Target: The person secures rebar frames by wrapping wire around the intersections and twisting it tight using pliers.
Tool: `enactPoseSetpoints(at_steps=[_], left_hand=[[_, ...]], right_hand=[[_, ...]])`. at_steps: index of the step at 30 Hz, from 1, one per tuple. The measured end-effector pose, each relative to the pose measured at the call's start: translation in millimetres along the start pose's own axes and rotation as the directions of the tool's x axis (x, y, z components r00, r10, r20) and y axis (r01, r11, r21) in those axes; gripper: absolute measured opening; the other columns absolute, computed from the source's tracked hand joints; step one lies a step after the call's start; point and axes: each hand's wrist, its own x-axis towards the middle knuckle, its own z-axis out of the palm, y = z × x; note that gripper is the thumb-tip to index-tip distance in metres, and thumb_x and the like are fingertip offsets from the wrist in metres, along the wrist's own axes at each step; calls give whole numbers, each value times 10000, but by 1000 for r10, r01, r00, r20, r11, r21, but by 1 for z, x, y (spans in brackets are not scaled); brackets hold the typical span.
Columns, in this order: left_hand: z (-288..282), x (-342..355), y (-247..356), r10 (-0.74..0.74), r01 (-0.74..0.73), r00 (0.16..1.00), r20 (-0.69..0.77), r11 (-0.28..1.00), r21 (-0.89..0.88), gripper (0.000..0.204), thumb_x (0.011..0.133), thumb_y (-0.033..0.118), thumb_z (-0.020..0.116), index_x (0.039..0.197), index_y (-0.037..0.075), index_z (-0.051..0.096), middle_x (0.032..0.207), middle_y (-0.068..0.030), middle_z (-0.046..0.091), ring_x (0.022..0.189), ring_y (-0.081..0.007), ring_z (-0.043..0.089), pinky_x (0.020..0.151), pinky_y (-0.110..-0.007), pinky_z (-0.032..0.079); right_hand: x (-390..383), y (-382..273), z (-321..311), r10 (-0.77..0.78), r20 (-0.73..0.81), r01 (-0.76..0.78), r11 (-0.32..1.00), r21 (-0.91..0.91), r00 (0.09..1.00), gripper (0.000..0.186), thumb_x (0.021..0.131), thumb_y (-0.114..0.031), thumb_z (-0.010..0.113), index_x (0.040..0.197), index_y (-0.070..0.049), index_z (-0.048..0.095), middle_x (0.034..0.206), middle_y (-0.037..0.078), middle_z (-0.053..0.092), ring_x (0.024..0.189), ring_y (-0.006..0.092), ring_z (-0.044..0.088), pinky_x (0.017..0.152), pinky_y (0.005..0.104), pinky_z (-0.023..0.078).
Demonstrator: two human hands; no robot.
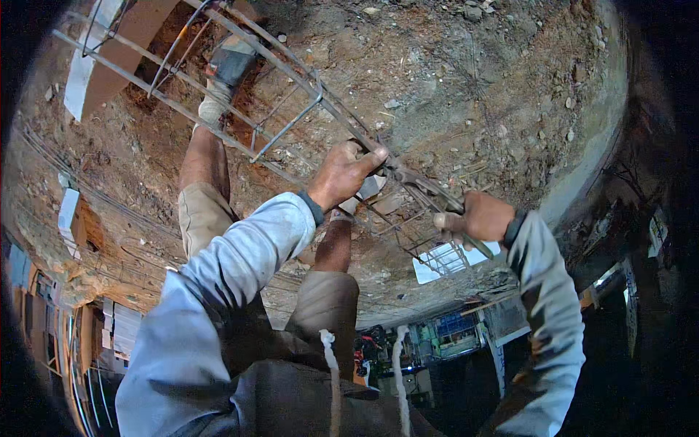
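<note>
A rebar cage (288,129) of long steel bars and bent stirrups slants from the upper left down toward the middle right, passing over my legs. My left hand (341,175) is closed around a bar of it, with the thumb stretched along the steel. Just beyond that thumb, the jaws of a pair of pincers (431,191) meet the bars. My right hand (483,216) grips the pincers' handles, and one green handle end sticks out below the fingers. Whether the jaws hold wire cannot be made out.
Rough brown soil (451,87) with stones lies under the cage. A pale block (80,84) stands upper left, another block (70,218) below it. My shoe (233,62) is beside the bars. A pale concrete edge (582,182) curves along the right.
</note>
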Motion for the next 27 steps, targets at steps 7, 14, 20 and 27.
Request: enactPoseSetpoints(at_steps=[7,14,20,27], left_hand=[[8,7,-6,-31,30,999,-11,999,-27,423,827,430,551,943,37,654,796,-166,643,749,-281,611,692,-395,451],[10,16,-23,-11,12,997,-72,1000,9,427,814,437,559,882,28,657,754,-197,620,733,-320,603,674,-404,442],[12,16,-20,-12,8,998,-60,998,-54,442,813,440,563,780,6,639,657,-166,594,630,-279,572,607,-401,421],[8,7,-1,-70,73,997,-37,994,80,485,809,432,559,681,-34,599,602,-191,557,582,-305,548,571,-414,403]], right_hand=[[-9,17,7,-188,-104,196,978,75,977,551,692,-415,734,993,15,566,748,206,634,636,312,639,577,396,503],[-39,-7,14,-422,-542,-70,739,-670,727,375,778,-153,515,1136,-49,471,947,121,532,806,240,536,696,413,437],[-37,2,11,-430,-538,-134,679,-722,725,557,771,-123,497,1312,-56,384,923,100,501,815,240,487,704,368,410],[-39,-1,-24,-130,386,-165,749,642,913,322,896,-288,541,975,19,598,629,117,618,520,210,602,495,372,492]])
